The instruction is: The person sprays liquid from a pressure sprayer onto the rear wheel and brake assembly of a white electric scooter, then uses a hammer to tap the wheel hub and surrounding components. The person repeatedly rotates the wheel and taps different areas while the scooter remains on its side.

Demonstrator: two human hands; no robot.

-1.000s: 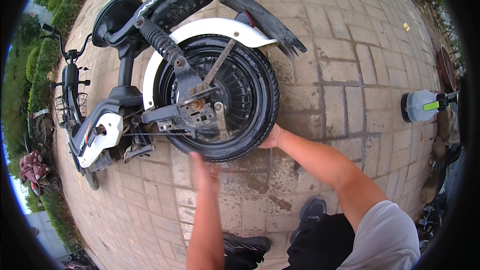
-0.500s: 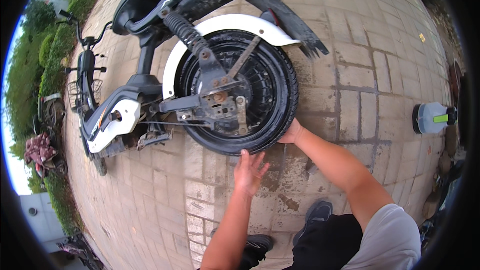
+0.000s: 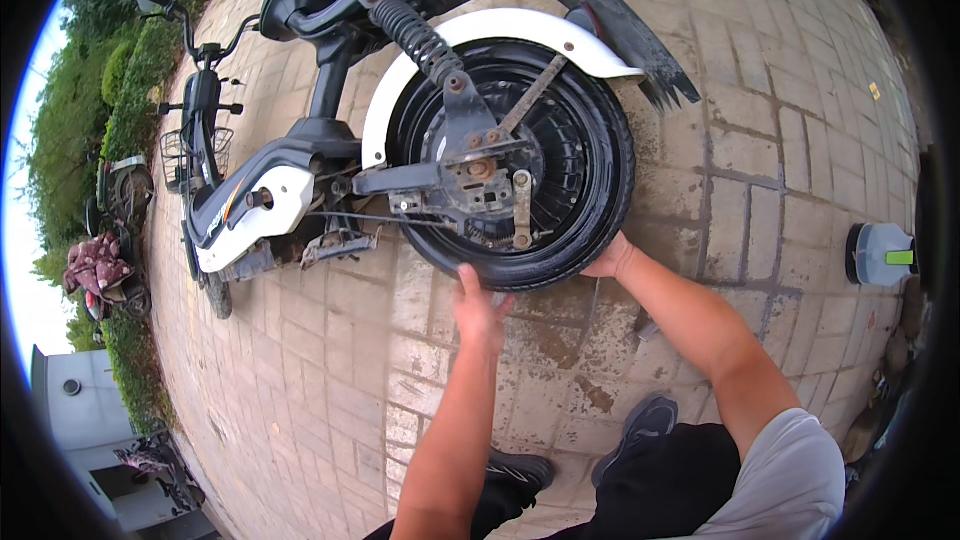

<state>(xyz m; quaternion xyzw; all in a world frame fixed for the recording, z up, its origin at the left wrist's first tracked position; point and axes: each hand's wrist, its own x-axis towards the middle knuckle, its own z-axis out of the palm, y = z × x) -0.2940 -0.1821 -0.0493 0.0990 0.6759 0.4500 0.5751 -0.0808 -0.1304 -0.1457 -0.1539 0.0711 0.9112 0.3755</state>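
Observation:
The electric scooter's rear wheel [image 3: 560, 155] has a wet-looking black tire [image 3: 622, 175] under a white fender [image 3: 500, 24]. My left hand [image 3: 480, 315] is at the tire's lower edge, thumb up and fingers apart, slightly blurred. It holds nothing that I can see. My right hand [image 3: 612, 258] reaches to the tire's lower right edge; its fingers are hidden behind the rubber. A rusty bracket and axle nut [image 3: 481, 169] sit at the hub, below a black coil shock absorber [image 3: 415, 35].
A translucent bottle with a green label [image 3: 880, 254] stands on the brick paving [image 3: 740, 270] at the right. My shoes [image 3: 640, 430] are below the wheel. At the far left are hedges [image 3: 130, 80], a parked two-wheeler with a maroon cover [image 3: 98, 265] and a grey structure [image 3: 85, 400].
The scooter appears farther right and slightly higher in view, as do the surroundings. My left hand has shifted left along the tire's edge; my right hand stays at the tire.

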